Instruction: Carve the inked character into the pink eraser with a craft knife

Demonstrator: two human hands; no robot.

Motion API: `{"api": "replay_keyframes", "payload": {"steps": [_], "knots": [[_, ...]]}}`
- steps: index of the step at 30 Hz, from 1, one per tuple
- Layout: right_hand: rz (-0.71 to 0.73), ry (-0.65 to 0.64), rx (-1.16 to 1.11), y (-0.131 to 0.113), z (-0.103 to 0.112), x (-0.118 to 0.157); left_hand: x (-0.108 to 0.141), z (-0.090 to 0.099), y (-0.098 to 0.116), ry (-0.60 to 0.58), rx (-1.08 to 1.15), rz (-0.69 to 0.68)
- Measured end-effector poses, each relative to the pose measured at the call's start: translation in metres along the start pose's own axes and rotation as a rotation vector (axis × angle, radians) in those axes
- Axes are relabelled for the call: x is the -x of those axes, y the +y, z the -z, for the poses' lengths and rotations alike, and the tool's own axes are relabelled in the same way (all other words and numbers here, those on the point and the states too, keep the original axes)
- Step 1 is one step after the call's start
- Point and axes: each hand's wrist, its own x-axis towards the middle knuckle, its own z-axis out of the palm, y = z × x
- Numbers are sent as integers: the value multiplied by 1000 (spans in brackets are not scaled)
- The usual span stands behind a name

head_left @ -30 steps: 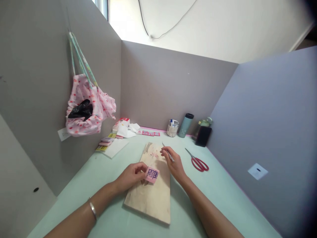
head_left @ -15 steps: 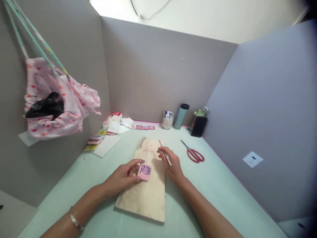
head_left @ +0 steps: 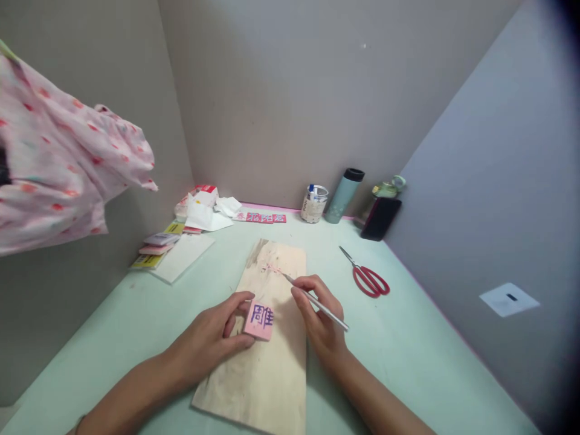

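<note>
Between the thumb and fingers of my left hand [head_left: 212, 335] is a pink square block [head_left: 260, 321], with a Chinese character in purple ink on its upper face. The block is on or just over a wooden board [head_left: 272, 386]. My right hand [head_left: 321, 314] pinches a slim silver craft knife [head_left: 327, 311], held like a pen. Its tip points up and left over the board, near pink shavings [head_left: 272, 269] scattered on the wood. The tip is apart from the block.
Red-handled scissors [head_left: 369, 278] lie to the right. Along the back stand a jar [head_left: 313, 205], a teal tumbler [head_left: 345, 196] and a dark phone [head_left: 381, 219]. Carved strips [head_left: 267, 217], white tissues [head_left: 199, 214] and small packs [head_left: 158, 241] lie back left. Pink dotted cloth [head_left: 67, 163] hangs at left.
My view has tipped down and come closer. The knife has swung so its tip points more to the left, toward the shavings. My left hand keeps hold of the block.
</note>
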Motion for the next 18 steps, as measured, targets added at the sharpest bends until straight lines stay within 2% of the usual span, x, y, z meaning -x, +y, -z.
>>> {"api": "replay_keyframes", "payload": {"steps": [4,7,11,14,18], "knots": [[-103,13,-25,-3,-4,6,-3,-3,-2,20,-28,-39],[-196,-61,-120,-3,-7,10,-5,-1,-4,16,-90,-84],[-326,-128,-220,-2,-10,10,-7,-1,-7,-13,-107,-61],[-360,-103,-218,-2,-12,10,-6,-2,-10,-1,-103,-54],[-326,-94,-158,-3,-15,16,-5,-5,-15,40,-90,-77]]}}
